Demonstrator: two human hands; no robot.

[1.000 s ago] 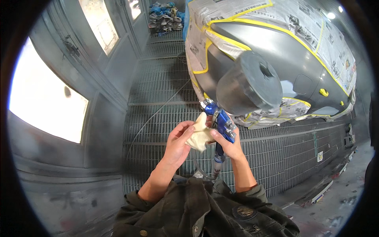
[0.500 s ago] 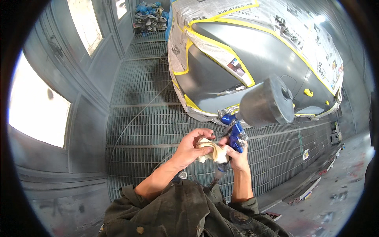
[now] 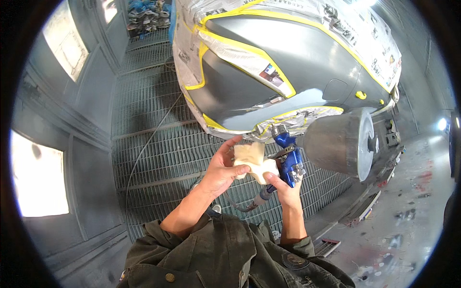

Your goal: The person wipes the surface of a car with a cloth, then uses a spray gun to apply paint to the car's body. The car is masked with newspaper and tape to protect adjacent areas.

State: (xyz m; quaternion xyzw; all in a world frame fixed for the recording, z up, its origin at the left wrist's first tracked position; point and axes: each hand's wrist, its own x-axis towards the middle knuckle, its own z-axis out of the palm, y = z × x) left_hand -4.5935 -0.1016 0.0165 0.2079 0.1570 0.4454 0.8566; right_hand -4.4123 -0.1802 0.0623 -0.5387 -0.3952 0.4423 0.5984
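My left hand [image 3: 220, 169] pinches a folded cream-coloured cloth [image 3: 250, 157] between thumb and fingers. My right hand [image 3: 288, 190] grips a blue spray gun [image 3: 290, 165], and its thumb presses on the cloth's right edge. A large grey paint cup [image 3: 333, 142] sits on the gun and tilts over to the right. An air hose [image 3: 249, 206] runs from the gun's handle toward my body. Beyond the hands stands a grey car body [image 3: 288, 53], masked with newspaper [image 3: 240, 52] and yellow tape. A pale grey patch shows low on its panel.
A metal grating [image 3: 149, 115] forms the floor, with a thin hose [image 3: 153, 134] lying across it. Grey walls with bright windows [image 3: 38, 175] stand at the left. Crumpled paper and blue plastic [image 3: 148, 18] are heaped far left. A paint-spotted grey surface [image 3: 403, 225] lies at right.
The cloth has been opened out wider between my hands. The spray gun's cup has swung down and to the right. The view has shifted, moving the car left and up.
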